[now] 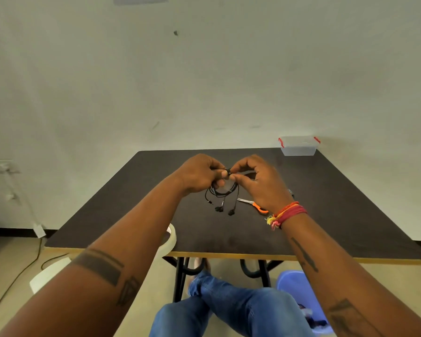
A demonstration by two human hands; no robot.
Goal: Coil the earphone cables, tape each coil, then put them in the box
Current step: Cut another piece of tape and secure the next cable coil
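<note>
Black earphone cable (223,192) is coiled and held above the dark table (131,203), mid-scene. Left hand (199,172) has fingers curled round the coil's top left; right hand (255,181) pinches the same spot from the right, fingertips meeting. Earbuds and plug dangle below the loop. Orange-handled scissors (254,204) lie just right of it. Tape roll (171,237) sits near the left edge. Clear box (299,146) with red clips sits far right.

pale wall (204,81), dark table (131,203), beige floor (15,259)
</note>
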